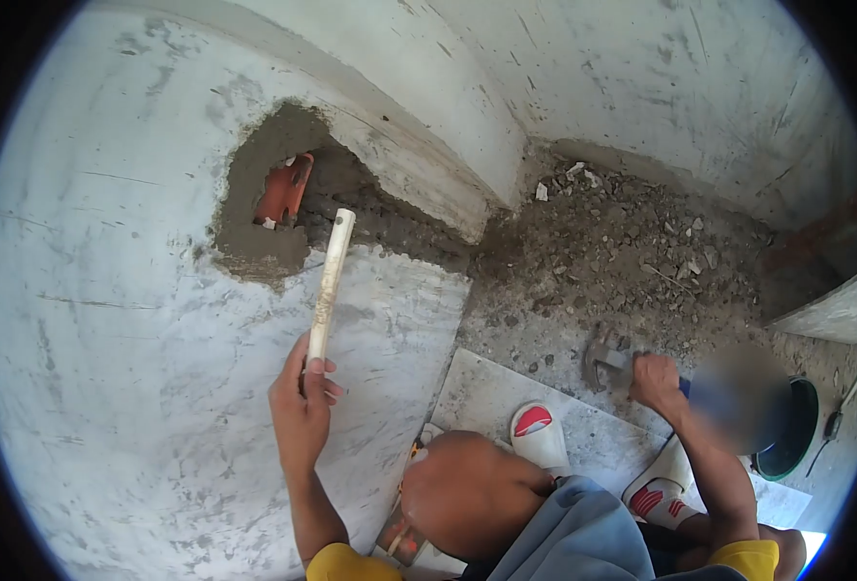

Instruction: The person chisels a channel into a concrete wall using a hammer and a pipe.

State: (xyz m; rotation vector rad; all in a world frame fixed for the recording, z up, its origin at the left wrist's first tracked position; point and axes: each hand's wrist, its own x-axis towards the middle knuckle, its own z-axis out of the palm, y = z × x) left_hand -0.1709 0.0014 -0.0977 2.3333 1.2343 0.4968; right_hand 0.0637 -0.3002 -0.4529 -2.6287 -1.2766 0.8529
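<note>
My left hand (302, 402) is closed around the lower end of a white plastic pipe (331, 281), smudged with dirt and with a small hole near its top. The pipe points up along the wall, its tip just right of and below an orange electrical box (281, 197). That box sits in a recess ringed with grey mortar (249, 242). My right hand (656, 382) grips a hammer (599, 358) close below its metal head, which is held over the rubble-strewn floor. Part of the blue handle shows behind the fist.
Broken rubble (631, 232) covers the floor in the corner. A chiselled channel (399, 223) runs from the recess toward the corner. My feet, in white sandals (540, 436), rest on a pale slab (486, 387). A dark bucket (794, 431) and a cable (835, 423) are at the right.
</note>
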